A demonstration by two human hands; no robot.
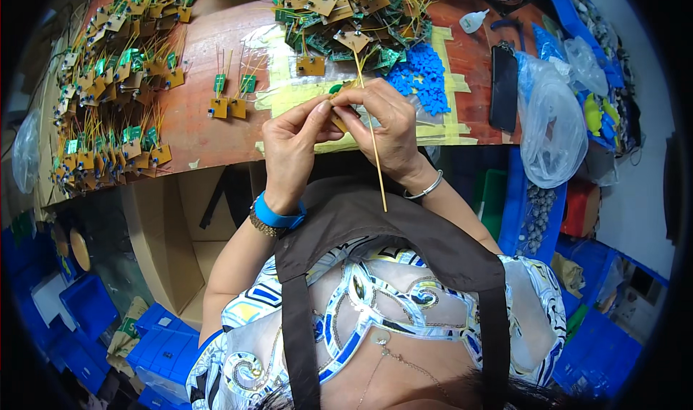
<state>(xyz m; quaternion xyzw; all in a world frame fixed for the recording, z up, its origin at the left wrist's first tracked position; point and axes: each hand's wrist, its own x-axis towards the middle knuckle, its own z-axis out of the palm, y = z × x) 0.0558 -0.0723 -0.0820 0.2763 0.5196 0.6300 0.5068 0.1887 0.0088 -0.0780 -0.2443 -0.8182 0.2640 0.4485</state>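
Reddish-brown and cluttered, the surface (209, 132) runs across the top of the view, its near edge curving from nine o'clock toward three, with yellow tape (440, 125) stuck along that edge. Both hands meet just over this edge at the centre. The left hand (292, 146) comes up from seven o'clock, wrist bent, wearing a blue wristband (278, 215); its thumb and forefinger are pinched nearly shut on a small tan board (338, 118). The right hand (386, 125) comes from five o'clock with a silver bangle (426, 188) on the wrist, its fingers curled tight on the same board from the other side. Yellow wires (375, 157) hang from the board and trail down toward six o'clock, past the right wrist.

Open room is thin: a bare strip of surface lies at ten o'clock from the hands, between them and two finished boards (227, 107) lying side by side. Beyond, at eleven o'clock, boards sit in rows too many to count (115, 71). At twelve o'clock a loose heap of boards (346, 13) is tangled in wire, with one single board (310, 65) lying apart from it. Blue plastic pieces (422, 74), uncountable, lie in a patch at one o'clock. One dark phone (504, 85) lies at two o'clock, beside a clear plastic bag (556, 132).
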